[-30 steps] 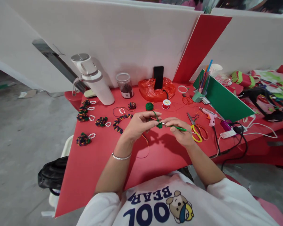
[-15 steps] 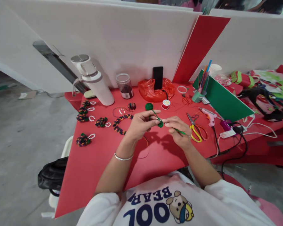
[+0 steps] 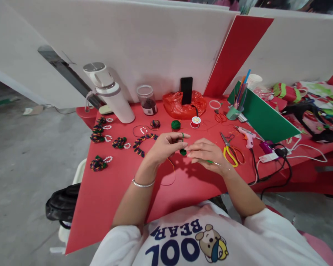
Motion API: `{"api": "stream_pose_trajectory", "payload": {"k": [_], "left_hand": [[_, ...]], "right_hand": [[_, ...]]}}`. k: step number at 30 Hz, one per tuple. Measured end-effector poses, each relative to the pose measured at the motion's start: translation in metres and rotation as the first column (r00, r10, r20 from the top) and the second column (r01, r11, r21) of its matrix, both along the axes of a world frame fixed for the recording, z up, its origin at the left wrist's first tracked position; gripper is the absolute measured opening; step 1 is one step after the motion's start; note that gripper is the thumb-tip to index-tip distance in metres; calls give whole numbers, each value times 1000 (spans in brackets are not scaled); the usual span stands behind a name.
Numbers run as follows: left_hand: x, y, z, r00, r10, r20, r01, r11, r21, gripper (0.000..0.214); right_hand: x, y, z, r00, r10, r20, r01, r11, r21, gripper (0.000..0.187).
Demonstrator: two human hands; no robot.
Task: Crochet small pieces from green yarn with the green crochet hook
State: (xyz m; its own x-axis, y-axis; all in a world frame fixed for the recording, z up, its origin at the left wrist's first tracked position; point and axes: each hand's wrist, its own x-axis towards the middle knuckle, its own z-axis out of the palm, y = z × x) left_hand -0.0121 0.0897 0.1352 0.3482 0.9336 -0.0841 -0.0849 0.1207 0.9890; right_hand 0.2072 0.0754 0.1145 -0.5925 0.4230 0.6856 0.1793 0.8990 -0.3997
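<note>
Over the red table [image 3: 105, 192] my two hands meet above its middle. My left hand [image 3: 163, 147] pinches a small green yarn piece [image 3: 183, 151], with green yarn looped over its forefinger. My right hand [image 3: 207, 154] is closed around a green-handled crochet hook [image 3: 211, 162], its tip hidden at the yarn piece. A green yarn ball [image 3: 175, 125] lies just beyond the hands. A silver bangle sits on my left wrist.
Multicoloured yarn flowers with bead loops [image 3: 98, 163] lie at the left. A white flask [image 3: 111, 94], jar [image 3: 146, 99], red bag with a phone [image 3: 184, 103], yellow scissors [image 3: 229, 151], glue gun [image 3: 246, 136] and cables [image 3: 277, 155] surround the middle. A green board [image 3: 263, 116] stands right.
My right hand has slid left and turned palm-down over the hook, so less of the handle shows. The green yarn piece has dropped slightly between my fingers.
</note>
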Motion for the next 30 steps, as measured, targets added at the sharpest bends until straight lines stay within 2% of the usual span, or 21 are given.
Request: {"api": "stream_pose_trajectory", "payload": {"k": [9,16,24,30], "left_hand": [[-14,8,-8,986,-168,-7,167,981,-97,46],[-17,9,-9,978,-208,0,207,973,-101,49],[-17,7,-2,966,-259,-11,256,958,-128,50],[-18,7,-5,964,-267,0,265,957,-121,48]], "right_hand": [[10,-3,14,998,70,2,-70,996,-51,18],[12,-6,10,996,86,31,-86,996,-31,18],[19,-6,21,980,145,136,-145,989,-8,18],[23,-5,16,978,102,184,-111,993,43,20]]}}
